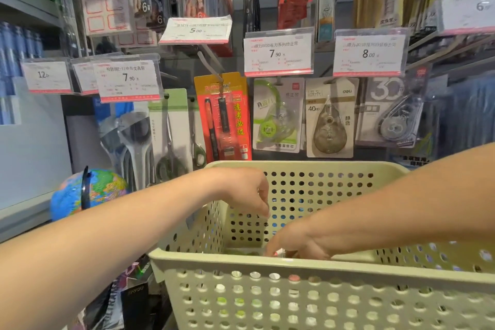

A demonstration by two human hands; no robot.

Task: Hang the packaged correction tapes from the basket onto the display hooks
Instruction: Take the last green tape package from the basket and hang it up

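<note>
Down inside the basket (294, 273), the right hand (297, 242) pinches something small; at 10 o'clock, the left hand (246, 190) hangs loosely curled, holding nothing.

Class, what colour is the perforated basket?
Pale green basket, dotted with round holes; clearest in the head view.

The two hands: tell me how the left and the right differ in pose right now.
1. The left hand hangs over the basket's far left corner, above the rim; the right hand reaches deep inside, near the bottom.
2. The left hand's fingers curl downward, holding nothing visible; the right hand's fingertips touch something pale and red, partly hidden by the near rim.

Both are bare and over the same basket.
</note>
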